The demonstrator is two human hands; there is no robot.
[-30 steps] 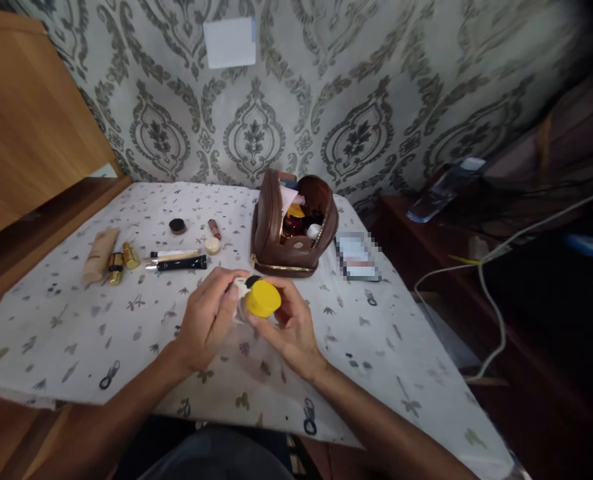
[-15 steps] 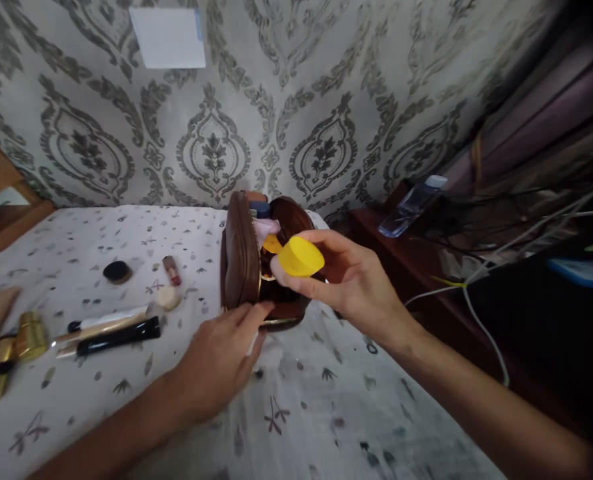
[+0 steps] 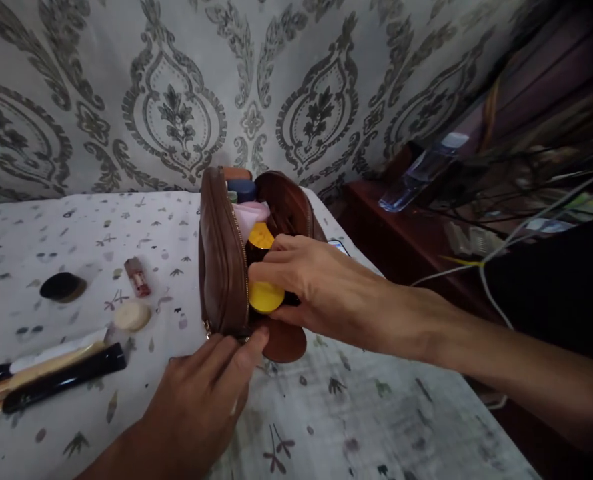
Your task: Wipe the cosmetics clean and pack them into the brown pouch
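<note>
A brown cosmetic bag (image 3: 221, 253) stands unzipped on the cloth, its front flap folded down toward me. My right hand (image 3: 296, 273) reaches into the opening, fingers closed around a yellow rounded object (image 3: 266, 297) whose exact kind I cannot make out. Another yellow item (image 3: 260, 235) lies just behind it in the bag, beside a pale pink cloth-like thing (image 3: 250, 217) and a dark blue item (image 3: 242, 191). My left hand (image 3: 211, 387) pinches the bag's near edge by the zipper end. Part of the bag's inside is hidden by my right hand.
On the patterned tablecloth (image 3: 161, 233) to the left lie a round black-lidded pot (image 3: 62, 287), a lip gloss tube (image 3: 137, 277), a cream round piece (image 3: 132, 315) and several tubes or brushes, one black (image 3: 66, 380). A plastic bottle (image 3: 421, 173) and cables are at right.
My right hand has lowered the yellow object from above the bag into its opening. My left hand still holds the near edge. The view has moved closer.
</note>
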